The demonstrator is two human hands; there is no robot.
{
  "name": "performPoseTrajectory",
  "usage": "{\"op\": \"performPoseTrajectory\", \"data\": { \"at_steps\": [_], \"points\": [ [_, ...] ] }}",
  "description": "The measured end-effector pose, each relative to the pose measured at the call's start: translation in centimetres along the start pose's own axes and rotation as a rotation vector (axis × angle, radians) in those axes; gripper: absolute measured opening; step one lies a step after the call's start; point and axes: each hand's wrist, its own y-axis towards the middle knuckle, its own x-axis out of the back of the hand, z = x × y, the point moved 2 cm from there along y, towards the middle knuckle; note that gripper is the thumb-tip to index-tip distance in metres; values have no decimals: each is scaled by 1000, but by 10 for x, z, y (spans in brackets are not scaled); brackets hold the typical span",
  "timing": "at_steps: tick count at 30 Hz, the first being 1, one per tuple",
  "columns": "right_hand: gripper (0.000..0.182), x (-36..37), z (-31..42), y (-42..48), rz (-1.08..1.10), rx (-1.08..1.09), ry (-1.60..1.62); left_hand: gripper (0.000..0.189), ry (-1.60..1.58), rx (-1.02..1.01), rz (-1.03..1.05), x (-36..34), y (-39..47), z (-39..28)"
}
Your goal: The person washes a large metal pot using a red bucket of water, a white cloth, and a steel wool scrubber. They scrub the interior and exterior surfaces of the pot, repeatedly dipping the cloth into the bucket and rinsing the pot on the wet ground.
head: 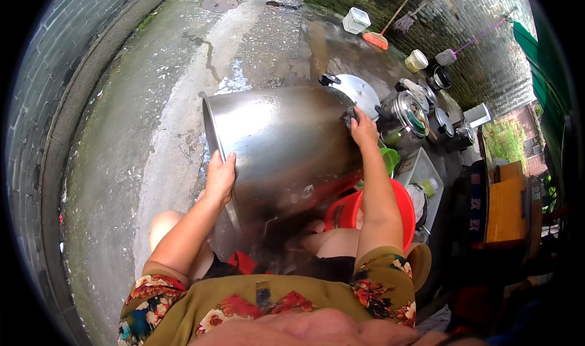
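Observation:
A large stainless steel stockpot (283, 135) lies on its side before me, its mouth to the left and its base to the right. My left hand (220, 177) grips the pot's rim, thumb on the outer wall and fingers curled inside, out of sight. In my right hand (364, 127) is a dark scouring pad (350, 117), pressed to the pot near its base edge. Brownish stains darken the lower wall near that end. A red plastic bucket (406, 209) stands beneath my right forearm, partly covered by it.
Beyond the base lie a large metal lid (358, 92) and several lidded pots (406, 117). A green plastic basin (390, 158) and a white tray (432, 199) sit right of the pot. An orange broom (377, 39) and a white bucket (356, 20) stand by the brick wall (475, 16).

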Motion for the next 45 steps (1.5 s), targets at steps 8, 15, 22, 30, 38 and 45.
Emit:
{"op": "performPoseTrajectory", "data": {
  "at_steps": [8,15,22,30,38,45],
  "points": [
    [39,14,95,-67,-85,69,-27,29,173,14,-96,35,26,-12],
    [29,1,148,-122,-425,403,178,27,418,-19,-155,50,39,-22],
    [30,-14,84,-35,-275,157,-1,27,715,-73,-210,40,63,-37],
    [28,-6,29,24,-259,60,15,27,728,-210,-214,32,76,-40],
    [31,-6,34,34,-71,-36,111,29,753,-196,-195,32,61,-49],
    [26,-3,121,-57,-252,481,139,25,812,-295,-197,47,58,-43]
  ]
}}
